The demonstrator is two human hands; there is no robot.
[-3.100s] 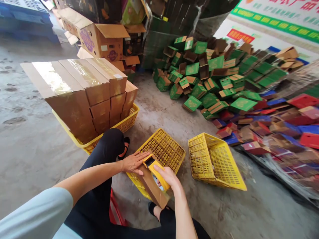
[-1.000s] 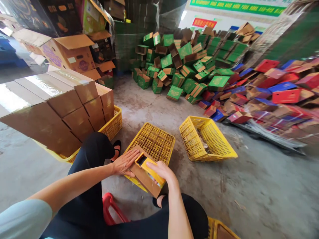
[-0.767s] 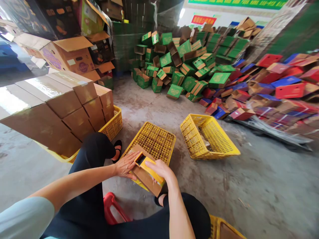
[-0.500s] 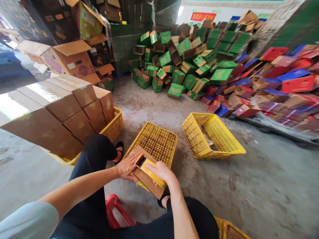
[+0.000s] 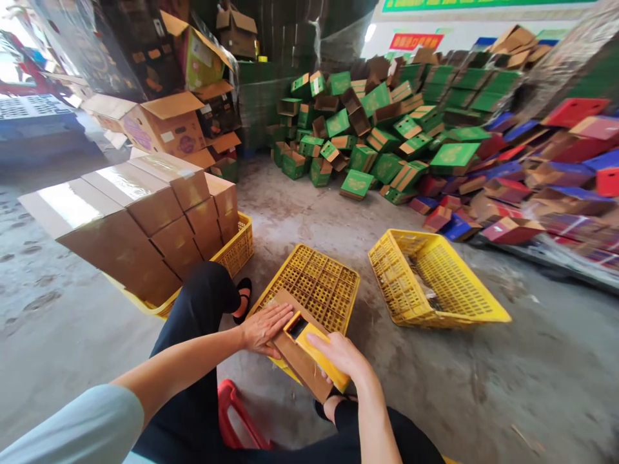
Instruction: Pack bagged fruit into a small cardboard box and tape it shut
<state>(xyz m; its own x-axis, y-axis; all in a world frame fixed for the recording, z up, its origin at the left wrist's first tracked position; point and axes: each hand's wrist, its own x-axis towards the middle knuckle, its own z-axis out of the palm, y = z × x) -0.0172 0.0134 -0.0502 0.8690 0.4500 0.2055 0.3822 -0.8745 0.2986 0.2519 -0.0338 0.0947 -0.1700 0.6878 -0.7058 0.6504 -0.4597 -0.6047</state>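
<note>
A small closed brown cardboard box (image 5: 305,367) lies slantwise across the near part of an upturned yellow plastic crate (image 5: 316,277), between my knees. My left hand (image 5: 265,327) is open, fingers stretched together and lying flat on the box's left side. On top of the box, my right hand (image 5: 338,354) is closed around a long yellow hand tool (image 5: 314,348) with a dark opening at its far end. Its exact kind cannot be made out. The fingers of that hand are partly hidden beneath the tool.
To my left, taped brown cartons (image 5: 130,225) stand stacked in a yellow crate (image 5: 240,243). An open yellow crate (image 5: 435,277) sits to the right with small items inside. Green boxes (image 5: 358,183) and red and blue boxes (image 5: 512,229) are heaped behind. A red plastic stool (image 5: 235,412) is beneath me.
My view has turned a little to the left, so the scene sits further right. The yellow tool has moved slightly toward the box's near right end. Both hands keep their hold.
</note>
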